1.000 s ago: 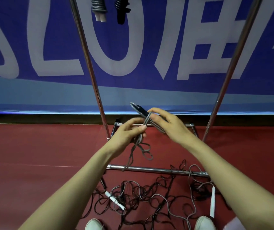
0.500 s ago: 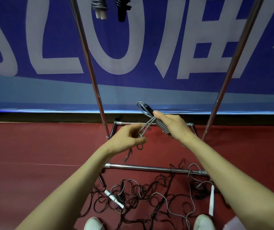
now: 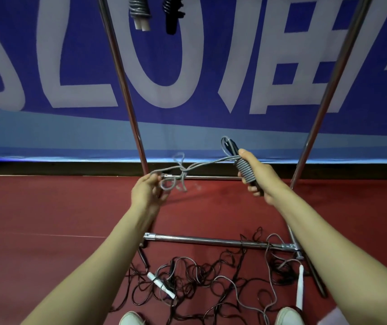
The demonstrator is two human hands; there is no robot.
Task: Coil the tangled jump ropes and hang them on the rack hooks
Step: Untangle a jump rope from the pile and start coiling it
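The fingers (image 3: 253, 190) of the right hand (image 3: 261, 177) are clenched around the black handles (image 3: 232, 146) of a grey jump rope (image 3: 202, 163), with the thumb laid on top. Around these handles the rope is wound in a tight coil (image 3: 245, 171). The hand holds this bundle high above the front bar (image 3: 211, 241) of the rack, toward the bar's right end.

From the coil the rope runs nearly straight to the left hand (image 3: 146, 191), which is above the left end of the same bar. The fingers (image 3: 153, 179) of this hand pinch the rope near its loose part. Just beside them the rope makes a few small loops (image 3: 178, 178); I cannot tell if they are a real knot. The two hands are well apart, with the rope stretched between them.

Beyond the front bar a thin back bar (image 3: 211, 177) lies low over the red floor (image 3: 47, 219). Two steel posts (image 3: 122, 90) rise over the bar's ends. Far above the bar, at the top edge of the view, two coiled ropes hang, one grey with white handles (image 3: 139, 12) and one black (image 3: 172, 15); their hooks are out of view. Behind all this is a blue banner (image 3: 234, 66) with large pale letters.

On the near side of the front bar the tangled ropes (image 3: 199, 277) lie on the floor, dark and grey cords mixed, some crossing the bar near its right end. Two white handles (image 3: 161, 286) lie among them. Nearest to the person are the tips of two pale shoes (image 3: 131, 319).
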